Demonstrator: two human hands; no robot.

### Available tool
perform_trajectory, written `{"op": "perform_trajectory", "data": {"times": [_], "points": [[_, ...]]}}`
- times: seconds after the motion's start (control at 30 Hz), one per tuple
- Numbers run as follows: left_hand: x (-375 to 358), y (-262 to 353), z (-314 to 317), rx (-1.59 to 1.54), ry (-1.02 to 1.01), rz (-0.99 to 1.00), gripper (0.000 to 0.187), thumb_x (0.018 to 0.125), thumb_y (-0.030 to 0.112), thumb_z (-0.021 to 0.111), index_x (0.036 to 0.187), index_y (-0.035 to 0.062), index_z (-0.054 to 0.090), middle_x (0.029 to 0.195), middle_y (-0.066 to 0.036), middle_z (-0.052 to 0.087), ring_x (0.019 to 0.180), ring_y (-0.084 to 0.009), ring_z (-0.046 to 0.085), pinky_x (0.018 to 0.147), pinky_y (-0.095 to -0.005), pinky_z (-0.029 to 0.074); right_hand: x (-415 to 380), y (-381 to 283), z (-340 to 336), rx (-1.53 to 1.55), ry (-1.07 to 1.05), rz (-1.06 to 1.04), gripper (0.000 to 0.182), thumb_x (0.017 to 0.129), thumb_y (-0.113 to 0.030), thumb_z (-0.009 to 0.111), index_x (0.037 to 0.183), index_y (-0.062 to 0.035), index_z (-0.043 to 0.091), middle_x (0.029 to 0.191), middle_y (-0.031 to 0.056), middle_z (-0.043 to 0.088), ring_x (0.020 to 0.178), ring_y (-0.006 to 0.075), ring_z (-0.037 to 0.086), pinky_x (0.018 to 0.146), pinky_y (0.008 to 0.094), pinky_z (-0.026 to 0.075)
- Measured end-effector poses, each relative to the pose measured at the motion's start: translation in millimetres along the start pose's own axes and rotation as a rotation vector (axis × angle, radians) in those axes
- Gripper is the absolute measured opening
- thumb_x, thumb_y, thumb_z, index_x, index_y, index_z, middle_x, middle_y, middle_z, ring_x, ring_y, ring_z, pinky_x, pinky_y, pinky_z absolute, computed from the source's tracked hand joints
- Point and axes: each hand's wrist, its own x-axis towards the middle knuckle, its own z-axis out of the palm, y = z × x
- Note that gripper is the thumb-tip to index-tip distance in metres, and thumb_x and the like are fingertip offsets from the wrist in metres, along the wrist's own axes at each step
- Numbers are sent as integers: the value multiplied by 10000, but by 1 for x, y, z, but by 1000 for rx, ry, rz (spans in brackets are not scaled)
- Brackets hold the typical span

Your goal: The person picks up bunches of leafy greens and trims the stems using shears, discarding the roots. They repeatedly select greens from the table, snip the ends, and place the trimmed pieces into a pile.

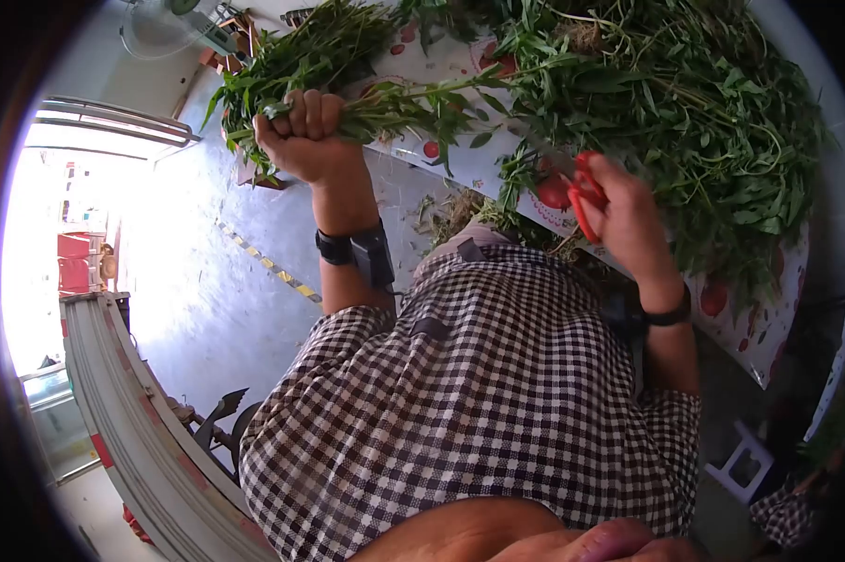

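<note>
My left hand (305,136) is closed in a fist round a bunch of leafy green stems (394,110), which stretch to the right over the table edge. Red-handled scissors (584,192) are gripped in my right hand (624,215); their blades are blurred and point up and left among the leaves. Just beyond the scissors spreads a large heap of leafy greens (685,112). Another pile of greens (319,47) lies behind my left hand. Between the two hands, the stems cross above the patterned tablecloth (483,169).
Plant trimmings (446,215) lie below the table edge in front of me. A strip of yellow and black tape (271,264) crosses the grey floor on the left. A fan (179,19) stands at the upper left. A white plastic stool (741,464) is at the lower right.
</note>
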Motion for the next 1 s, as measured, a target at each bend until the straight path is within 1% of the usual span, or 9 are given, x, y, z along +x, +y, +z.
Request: {"op": "perform_trajectory", "data": {"times": [0.1,0.27,0.33,0.53,0.63,0.77,0.8,0.87,1.0], "points": [[-4,-3,8,23,-32,-14,393,899,304,470,566,176,306,519,29,296,410,-75,226,372,-229,197,28,27,23,-119,-71,-148,261,781,1,636,1021,-14,532,912,126,614,807,259,638,674,363,516],[1,8,8,28,8,29,390,916,334,466,588,183,320,523,32,325,406,-72,210,370,-235,177,49,40,42,-300,-86,-282,285,713,40,630,953,-37,498,929,121,610,884,306,617,734,399,510],[11,22,-4,26,-142,57,391,920,340,459,587,185,322,516,39,309,401,-69,199,368,-238,174,50,40,41,-267,-88,-284,288,709,29,644,957,-33,509,924,127,605,870,315,614,728,391,515],[5,23,2,55,-234,16,415,937,365,447,581,188,325,519,56,278,428,-69,204,410,-231,202,45,37,5,249,191,-157,168,801,1,677,914,-21,554,873,55,631,713,158,624,646,302,528],[-22,-12,26,95,-209,-140,407,963,398,441,626,178,384,548,59,300,458,-64,226,422,-237,195,48,26,-19,871,417,-11,117,863,-12,640,945,-29,559,870,23,631,690,74,583,619,222,496],[-62,-58,54,644,-150,-312,418,976,423,462,865,59,635,660,2,553,530,-85,472,438,-237,340,44,-5,-34,923,292,-49,117,860,4,640,942,-31,565,906,17,628,714,51,575,627,188,475],[-72,-69,56,733,-338,-257,423,984,395,464,1028,12,639,805,-46,641,667,-128,586,567,-256,463,41,-10,-27,815,268,-52,124,855,8,647,946,-27,569,911,16,627,726,49,575,634,188,478],[-85,-81,67,723,-665,-226,418,1009,345,408,1155,-9,575,1094,-97,606,1045,-171,560,910,-317,445,38,-15,-8,603,226,-62,140,845,16,659,953,-19,576,919,13,625,749,44,575,649,189,483],[-103,-75,71,686,-709,-388,427,1015,311,395,1259,-23,502,1239,-102,544,1173,-190,504,997,-324,390,38,-47,11,622,309,-85,173,817,33,682,954,-15,587,884,-4,605,764,37,554,669,188,471]]}}
